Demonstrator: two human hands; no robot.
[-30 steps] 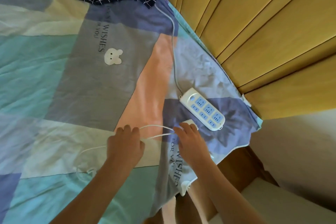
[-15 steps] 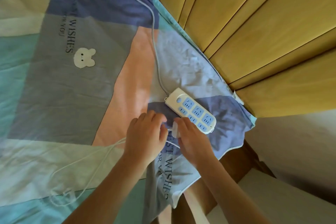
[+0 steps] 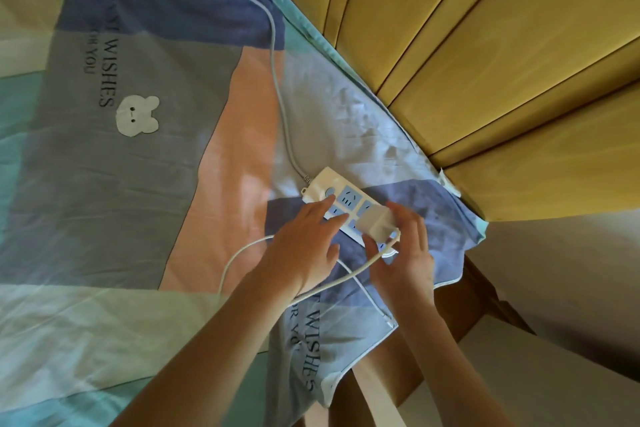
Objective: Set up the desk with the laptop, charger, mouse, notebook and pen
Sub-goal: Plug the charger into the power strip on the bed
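The charger [image 3: 375, 226], a white block, now sits over the far sockets of the power strip [image 3: 341, 204], pinched between the thumb and fingers of the right hand [image 3: 401, 253]. Half a second ago it was just short of the strip, down on the bed sheet [image 3: 138, 184]; a second ago both hands were gathering its cable [image 3: 242, 253] nearer the body. Whether its prongs are seated in a socket cannot be told, as the block and fingers hide the contact. The left hand [image 3: 304, 246] has come forward too: it lies open and flat beside the right, fingertips pressing the near end of the strip, by my reading to steady it against the push. The cable trails from under the right hand, loops behind the left wrist and runs off toward the body. The strip's own grey cord [image 3: 277, 80] leads away beyond both hands. The plugging step looks nearly done; laptop, mouse, notebook and pen are not in view.
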